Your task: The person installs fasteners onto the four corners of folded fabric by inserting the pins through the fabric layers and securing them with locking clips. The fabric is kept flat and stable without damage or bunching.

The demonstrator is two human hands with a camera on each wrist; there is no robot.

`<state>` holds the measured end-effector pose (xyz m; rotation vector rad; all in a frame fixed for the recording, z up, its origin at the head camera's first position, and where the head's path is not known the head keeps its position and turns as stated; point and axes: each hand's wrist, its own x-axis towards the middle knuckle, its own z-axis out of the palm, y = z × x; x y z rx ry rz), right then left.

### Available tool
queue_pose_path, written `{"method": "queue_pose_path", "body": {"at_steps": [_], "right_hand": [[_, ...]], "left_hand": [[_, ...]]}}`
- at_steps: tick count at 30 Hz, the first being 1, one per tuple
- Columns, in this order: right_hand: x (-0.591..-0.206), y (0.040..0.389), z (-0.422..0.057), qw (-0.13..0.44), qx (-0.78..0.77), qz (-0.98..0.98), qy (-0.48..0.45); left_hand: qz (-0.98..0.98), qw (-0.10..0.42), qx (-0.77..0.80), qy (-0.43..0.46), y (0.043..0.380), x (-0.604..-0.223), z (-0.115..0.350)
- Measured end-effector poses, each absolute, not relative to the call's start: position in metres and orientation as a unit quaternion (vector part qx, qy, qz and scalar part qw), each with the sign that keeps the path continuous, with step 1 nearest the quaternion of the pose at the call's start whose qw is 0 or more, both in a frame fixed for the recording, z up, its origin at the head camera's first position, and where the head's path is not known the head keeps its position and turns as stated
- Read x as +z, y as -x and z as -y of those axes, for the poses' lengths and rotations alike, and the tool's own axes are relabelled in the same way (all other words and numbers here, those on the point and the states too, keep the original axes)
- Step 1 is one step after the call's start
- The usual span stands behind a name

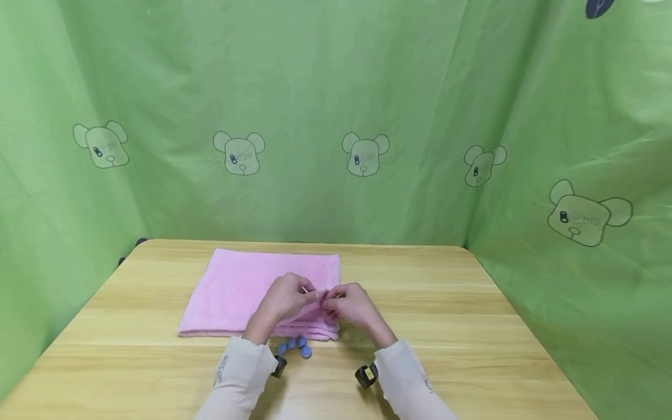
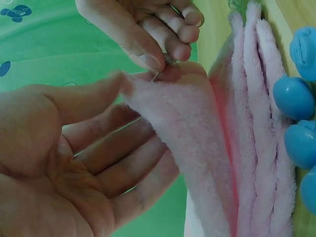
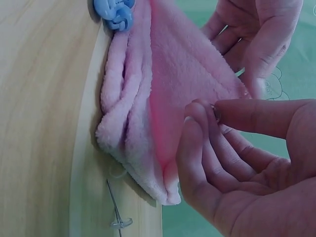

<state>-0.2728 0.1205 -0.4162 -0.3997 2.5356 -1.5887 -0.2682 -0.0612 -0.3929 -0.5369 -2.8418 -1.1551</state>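
A folded pink plush cloth (image 1: pixel 236 291) lies on the table, its top layer lifted at the near right part. My left hand (image 1: pixel 287 298) pinches the raised edge between thumb and fingers. In the left wrist view, several left fingers spread behind the cloth. My right hand (image 1: pixel 354 304) pinches a small pin (image 2: pixel 170 60) with a clear base between thumb and index finger; its thin metal point is right at the cloth's edge. Another metal pin (image 3: pixel 114 202) with a clear disc lies on the table beside the cloth in the right wrist view.
Several round blue plastic pieces (image 1: pixel 306 352) sit on the wooden table (image 1: pixel 420 326) just in front of the cloth's folded edge. Green curtains (image 1: pixel 304 192) with bear-head drawings surround the table at the back and sides. A black wrist device (image 1: pixel 366 375) hangs under the right sleeve.
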Motion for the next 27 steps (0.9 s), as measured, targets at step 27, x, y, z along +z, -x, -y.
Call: {"method": "queue_pose_path", "body": {"at_steps": [27], "right_hand": [[-0.4148, 0.2692, -0.1224, 0.141, -0.591, -0.78, 0.153]], "left_hand": [[0.895, -0.025, -0.424, 0.135, 0.2703, -0.3985, 0.0582]]}}
